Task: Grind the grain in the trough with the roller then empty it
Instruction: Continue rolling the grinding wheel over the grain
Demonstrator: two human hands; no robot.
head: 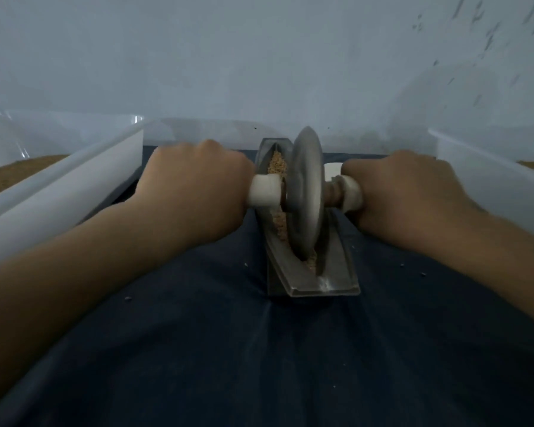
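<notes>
Both hands, left hand (195,183) and right hand (404,192), have a tight grip on the roller (307,195) handles. It's sitting in the trough (290,272), grain (276,164) underneath. I'd press evenly and roll the full length.

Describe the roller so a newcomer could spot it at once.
On the dark blue cloth, a long metal trough runs away from the viewer. The roller stands on edge in its groove, among the grain. It is the only round thing: a grey disc on an axle with white handles, gripped by the left hand and right hand.
</notes>
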